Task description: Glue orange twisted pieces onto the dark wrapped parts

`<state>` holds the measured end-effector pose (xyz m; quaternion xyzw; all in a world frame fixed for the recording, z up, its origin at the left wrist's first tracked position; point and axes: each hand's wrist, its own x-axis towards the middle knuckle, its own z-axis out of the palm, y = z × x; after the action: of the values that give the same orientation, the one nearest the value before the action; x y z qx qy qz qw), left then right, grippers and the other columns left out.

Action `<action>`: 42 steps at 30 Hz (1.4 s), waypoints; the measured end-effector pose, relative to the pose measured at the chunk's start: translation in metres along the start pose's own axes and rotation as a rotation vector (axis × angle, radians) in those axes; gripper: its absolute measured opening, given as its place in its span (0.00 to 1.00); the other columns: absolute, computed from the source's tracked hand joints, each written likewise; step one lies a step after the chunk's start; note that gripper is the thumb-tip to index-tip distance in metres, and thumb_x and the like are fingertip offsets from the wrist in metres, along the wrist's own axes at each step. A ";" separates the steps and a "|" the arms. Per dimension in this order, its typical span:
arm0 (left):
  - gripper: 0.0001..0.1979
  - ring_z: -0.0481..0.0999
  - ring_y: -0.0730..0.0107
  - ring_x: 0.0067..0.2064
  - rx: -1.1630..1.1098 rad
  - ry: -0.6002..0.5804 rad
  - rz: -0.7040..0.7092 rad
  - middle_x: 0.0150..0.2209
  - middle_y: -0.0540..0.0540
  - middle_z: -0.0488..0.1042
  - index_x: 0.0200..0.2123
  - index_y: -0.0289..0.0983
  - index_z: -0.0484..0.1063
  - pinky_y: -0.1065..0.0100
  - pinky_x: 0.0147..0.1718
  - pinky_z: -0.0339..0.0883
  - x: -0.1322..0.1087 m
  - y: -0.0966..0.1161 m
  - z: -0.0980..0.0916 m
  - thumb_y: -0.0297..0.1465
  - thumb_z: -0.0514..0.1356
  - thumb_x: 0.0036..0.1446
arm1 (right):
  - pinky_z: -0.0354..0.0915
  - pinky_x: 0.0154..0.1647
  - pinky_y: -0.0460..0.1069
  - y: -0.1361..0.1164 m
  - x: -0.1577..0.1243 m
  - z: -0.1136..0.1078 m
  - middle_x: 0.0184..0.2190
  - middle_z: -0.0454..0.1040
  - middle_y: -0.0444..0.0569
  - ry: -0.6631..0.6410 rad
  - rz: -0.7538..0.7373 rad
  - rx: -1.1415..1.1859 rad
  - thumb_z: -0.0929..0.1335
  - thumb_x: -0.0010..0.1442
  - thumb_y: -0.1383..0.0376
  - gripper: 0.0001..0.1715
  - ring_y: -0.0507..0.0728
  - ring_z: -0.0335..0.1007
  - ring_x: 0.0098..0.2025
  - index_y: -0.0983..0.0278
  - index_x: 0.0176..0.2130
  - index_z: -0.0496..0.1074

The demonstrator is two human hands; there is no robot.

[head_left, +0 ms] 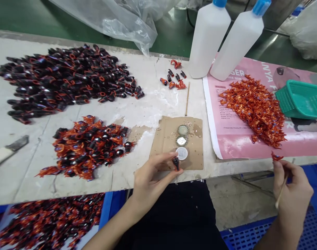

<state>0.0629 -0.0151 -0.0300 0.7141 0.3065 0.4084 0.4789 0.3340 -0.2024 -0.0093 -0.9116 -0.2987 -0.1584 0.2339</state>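
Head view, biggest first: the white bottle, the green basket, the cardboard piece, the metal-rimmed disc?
1. White plastic bottle
2. Green plastic basket and cardboard piece: they look too alike to rank
3. Metal-rimmed disc

The person wears black clothing [171,215], forearms [114,224] left bare.

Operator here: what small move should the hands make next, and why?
Probably bring the stick in the right hand toward the dark capsule pinched in the left hand, since the orange foil scrap sits just above that right hand and the capsule looks bare.
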 end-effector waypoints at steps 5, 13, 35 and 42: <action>0.19 0.83 0.72 0.36 -0.034 -0.075 0.150 0.42 0.44 0.80 0.52 0.37 0.70 0.75 0.35 0.81 0.007 0.004 0.011 0.24 0.65 0.58 | 0.65 0.31 0.47 -0.095 -0.037 0.001 0.29 0.72 0.45 -0.340 -0.270 0.591 0.67 0.63 0.63 0.06 0.53 0.69 0.31 0.59 0.32 0.69; 0.28 0.82 0.67 0.48 0.031 -0.147 0.394 0.52 0.40 0.78 0.62 0.40 0.63 0.71 0.47 0.78 0.010 0.004 0.007 0.18 0.60 0.60 | 0.65 0.30 0.43 -0.149 -0.046 0.015 0.28 0.69 0.41 -0.586 -0.337 0.888 0.66 0.64 0.68 0.08 0.49 0.68 0.30 0.60 0.31 0.67; 0.20 0.82 0.69 0.44 -0.202 -0.092 0.171 0.44 0.44 0.80 0.52 0.39 0.70 0.72 0.43 0.79 0.014 0.024 0.013 0.26 0.67 0.56 | 0.68 0.34 0.47 -0.146 -0.049 0.024 0.33 0.72 0.44 -0.459 -0.463 0.806 0.66 0.63 0.71 0.06 0.52 0.71 0.36 0.60 0.37 0.68; 0.14 0.83 0.71 0.37 -0.197 -0.091 0.091 0.37 0.46 0.82 0.44 0.35 0.74 0.75 0.40 0.79 0.017 0.031 0.007 0.25 0.69 0.53 | 0.66 0.33 0.48 -0.145 -0.050 0.024 0.32 0.70 0.44 -0.470 -0.504 0.774 0.66 0.62 0.71 0.06 0.52 0.69 0.34 0.59 0.37 0.67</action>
<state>0.0781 -0.0151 0.0023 0.6945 0.2099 0.4250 0.5412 0.2093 -0.1098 -0.0024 -0.6689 -0.5904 0.1213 0.4351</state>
